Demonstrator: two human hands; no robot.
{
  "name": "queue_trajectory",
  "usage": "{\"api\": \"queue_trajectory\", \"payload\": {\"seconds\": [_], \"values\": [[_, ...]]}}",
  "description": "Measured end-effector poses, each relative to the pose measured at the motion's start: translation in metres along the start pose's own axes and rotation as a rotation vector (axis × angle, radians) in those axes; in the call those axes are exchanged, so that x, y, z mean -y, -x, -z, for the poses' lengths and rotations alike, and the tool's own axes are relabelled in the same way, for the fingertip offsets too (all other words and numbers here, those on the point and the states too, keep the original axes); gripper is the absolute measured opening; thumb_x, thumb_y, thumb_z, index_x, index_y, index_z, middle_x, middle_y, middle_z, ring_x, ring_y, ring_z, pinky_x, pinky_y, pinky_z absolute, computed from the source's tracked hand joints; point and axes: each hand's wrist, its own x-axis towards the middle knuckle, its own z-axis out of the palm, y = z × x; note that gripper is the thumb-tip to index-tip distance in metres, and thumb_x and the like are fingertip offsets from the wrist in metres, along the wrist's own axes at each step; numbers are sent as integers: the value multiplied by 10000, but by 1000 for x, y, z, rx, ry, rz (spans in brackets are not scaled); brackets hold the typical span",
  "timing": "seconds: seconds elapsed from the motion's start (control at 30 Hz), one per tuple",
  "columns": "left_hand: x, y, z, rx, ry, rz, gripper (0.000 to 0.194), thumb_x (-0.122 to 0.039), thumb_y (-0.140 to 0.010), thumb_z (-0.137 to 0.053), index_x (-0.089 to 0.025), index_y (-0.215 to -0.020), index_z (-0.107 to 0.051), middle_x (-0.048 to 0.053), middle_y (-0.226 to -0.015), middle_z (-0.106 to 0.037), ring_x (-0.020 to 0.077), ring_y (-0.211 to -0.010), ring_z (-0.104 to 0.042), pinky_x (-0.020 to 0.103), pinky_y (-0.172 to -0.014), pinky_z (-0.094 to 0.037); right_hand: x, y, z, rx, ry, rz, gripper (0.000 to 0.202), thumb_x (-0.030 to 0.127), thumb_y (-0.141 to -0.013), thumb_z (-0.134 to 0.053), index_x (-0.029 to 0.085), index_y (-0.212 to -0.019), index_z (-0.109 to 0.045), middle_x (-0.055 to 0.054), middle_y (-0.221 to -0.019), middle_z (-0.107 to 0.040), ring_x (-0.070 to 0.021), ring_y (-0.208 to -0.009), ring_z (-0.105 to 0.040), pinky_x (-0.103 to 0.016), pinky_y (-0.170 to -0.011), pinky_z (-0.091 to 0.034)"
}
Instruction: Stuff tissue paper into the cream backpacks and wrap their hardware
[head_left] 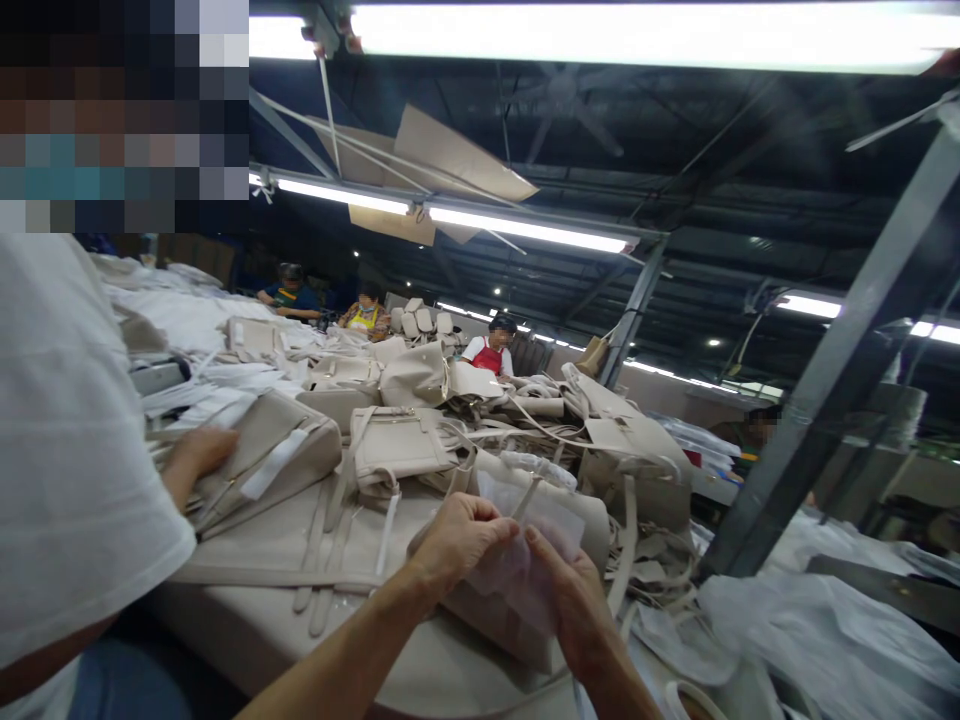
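Thin white translucent sheeting (559,525) lies over the front of a beige bag (592,515) on the table in front of me. My left hand (461,540) pinches the sheeting between thumb and fingers. Close beside it on the right, my right hand (566,590) grips the same sheeting, its thumb near my left fingertips. The bag's handle, wrapped in clear plastic (538,468), rises behind the sheeting. Part of the bag's front is hidden by the sheeting and my hands.
At the left, a white-sleeved person's hand (206,450) touches another beige bag (281,450). More bags, such as one with straps (397,440), are heaped beyond. A metal post (832,340) and white plastic (817,640) stand to the right. Several people work farther back.
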Motion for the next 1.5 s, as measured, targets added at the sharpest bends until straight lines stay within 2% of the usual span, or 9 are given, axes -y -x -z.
{"api": "queue_trajectory", "payload": {"seconds": [0.3,0.37,0.53,0.7,0.8,0.97,1.27,1.37,1.5], "values": [[-8,6,3,-108,-409,-286,226,-339,-721,-654,-156,-589,-649,-1,-687,-518,140,-653,-486,249,-591,-350,16,-9,-17,-125,8,1,408,395,-483,-896,165,-758,-702,11,-602,-717,-163,-532,-639,-244,-513,-493],[-7,9,7,-116,-317,-300,134,-291,-690,-692,-165,-737,-697,5,-752,-566,155,-713,-519,243,-639,-380,17,-9,-21,-147,-36,5,424,379,-444,-907,161,-747,-707,4,-609,-725,-168,-520,-642,-249,-501,-498],[9,16,19,-103,360,-186,625,-301,-633,-790,-180,-1197,-549,4,-792,-653,150,-668,-578,244,-635,-432,16,-8,-27,-175,-182,31,431,339,-422,-910,167,-760,-705,14,-638,-735,-162,-524,-652,-257,-518,-529],[44,35,6,-14,705,-86,533,-513,-655,-790,-102,-972,-671,110,-886,-707,191,-768,-633,269,-683,-479,13,-6,-33,-234,-222,38,468,337,-418,-912,172,-795,-689,22,-655,-739,-162,-523,-662,-261,-525,-548],[58,37,-12,-69,807,-24,598,-533,-575,-834,-119,-989,-709,134,-988,-721,232,-855,-651,295,-721,-502,12,-4,-35,-258,-206,24,484,338,-397,-918,176,-785,-677,30,-615,-730,-164,-490,-656,-265,-513,-553],[49,23,-29,-255,743,-19,551,-499,-507,-864,-107,-880,-758,116,-844,-749,253,-768,-671,321,-694,-526,15,-4,-29,-248,-150,15,476,341,-400,-916,165,-783,-693,18,-616,-731,-170,-483,-657,-259,-492,-547],[37,17,-20,-423,466,-164,348,-388,-599,-805,-112,-801,-739,45,-699,-722,180,-633,-631,244,-585,-494,21,-6,2,-120,102,-68,432,492,-564,-814,181,-844,-707,19,-579,-675,-141,-450,-569,-228,-409,-433],[37,16,-16,-491,396,-208,358,-363,-618,-784,-135,-891,-744,67,-808,-748,211,-737,-667,263,-653,-522,26,-9,10,-181,323,75,387,506,-621,-755,196,-845,-695,9,-650,-681,-157,-542,-586,-256,-497,-470],[34,17,-15,-500,345,-291,292,-329,-651,-748,-159,-889,-755,88,-859,-759,240,-823,-688,310,-774,-543,49,-15,11,-402,788,513,338,504,-715,-633,206,-859,-699,-35,-748,-694,-184,-628,-591,-283,-579,-465]]}}
